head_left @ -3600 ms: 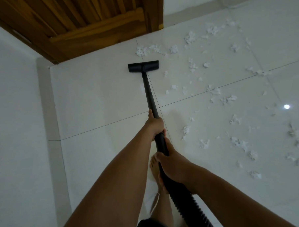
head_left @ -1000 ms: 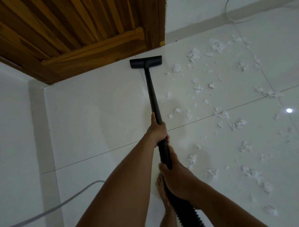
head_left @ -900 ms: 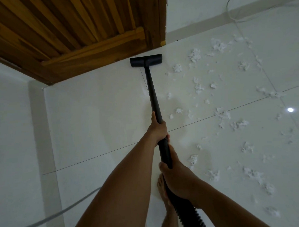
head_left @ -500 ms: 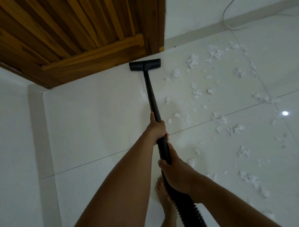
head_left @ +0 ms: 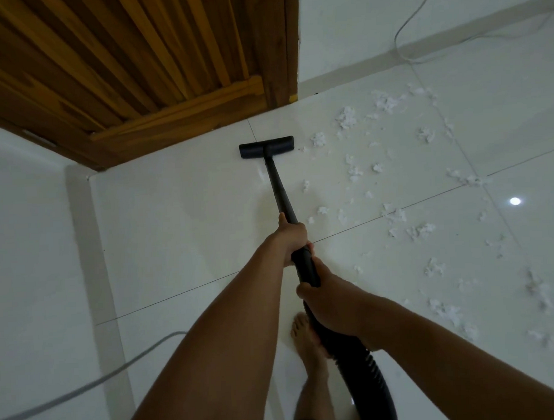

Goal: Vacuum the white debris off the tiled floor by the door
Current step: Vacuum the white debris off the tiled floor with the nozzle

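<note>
A black vacuum wand [head_left: 279, 190] runs from my hands to its flat floor head [head_left: 266, 146], which rests on the white tiled floor [head_left: 181, 220] a short way in front of the wooden door [head_left: 129, 64]. My left hand [head_left: 291, 236] grips the wand higher up. My right hand [head_left: 329, 302] holds it lower, where the ribbed black hose [head_left: 368, 374] begins. White fluffy debris [head_left: 396, 219] lies scattered over the tiles to the right of the head, with the nearest clump [head_left: 318, 139] just beside its right end.
White walls [head_left: 26, 252] close the left side and the back right. A grey cord [head_left: 86, 386] trails across the lower left. A thin white cable [head_left: 401, 42] hangs down the far wall. My bare foot [head_left: 306, 338] stands under the hose. A light reflection [head_left: 515, 201] shows on the tiles.
The floor head reached the door's foot and has now been drawn back a little from it. The debris that lay in front of the door is gone. Both hands keep their grip.
</note>
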The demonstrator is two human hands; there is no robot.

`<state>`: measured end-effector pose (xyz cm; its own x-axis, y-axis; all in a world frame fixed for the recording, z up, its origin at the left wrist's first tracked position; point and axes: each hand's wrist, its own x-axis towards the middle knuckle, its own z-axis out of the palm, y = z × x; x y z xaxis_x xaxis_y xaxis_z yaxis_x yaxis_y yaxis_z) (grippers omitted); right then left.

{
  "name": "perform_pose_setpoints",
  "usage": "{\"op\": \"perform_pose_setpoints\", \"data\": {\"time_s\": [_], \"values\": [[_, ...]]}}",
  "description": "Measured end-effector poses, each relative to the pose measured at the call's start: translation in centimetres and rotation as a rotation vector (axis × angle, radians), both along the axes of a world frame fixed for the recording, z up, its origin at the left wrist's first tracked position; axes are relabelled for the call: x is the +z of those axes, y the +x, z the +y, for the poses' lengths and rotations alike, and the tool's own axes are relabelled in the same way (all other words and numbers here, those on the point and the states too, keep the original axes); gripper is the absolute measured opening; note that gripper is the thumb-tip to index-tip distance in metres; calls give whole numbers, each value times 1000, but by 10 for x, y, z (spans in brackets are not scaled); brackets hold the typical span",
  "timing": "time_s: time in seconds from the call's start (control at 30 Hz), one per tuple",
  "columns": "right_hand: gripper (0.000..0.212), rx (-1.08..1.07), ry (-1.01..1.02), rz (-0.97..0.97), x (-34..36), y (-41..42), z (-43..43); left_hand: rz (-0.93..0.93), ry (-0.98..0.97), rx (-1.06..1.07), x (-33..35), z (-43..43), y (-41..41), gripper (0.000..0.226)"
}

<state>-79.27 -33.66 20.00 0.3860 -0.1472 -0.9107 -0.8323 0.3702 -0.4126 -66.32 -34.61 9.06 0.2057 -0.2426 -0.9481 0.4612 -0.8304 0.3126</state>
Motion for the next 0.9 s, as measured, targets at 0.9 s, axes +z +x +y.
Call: {"op": "perform_pose_setpoints", "data": {"time_s": [0.9], "values": [[63, -46, 42, 49, -28, 62, -71, 16, -39, 126, -26, -73, 61, 71]]}}
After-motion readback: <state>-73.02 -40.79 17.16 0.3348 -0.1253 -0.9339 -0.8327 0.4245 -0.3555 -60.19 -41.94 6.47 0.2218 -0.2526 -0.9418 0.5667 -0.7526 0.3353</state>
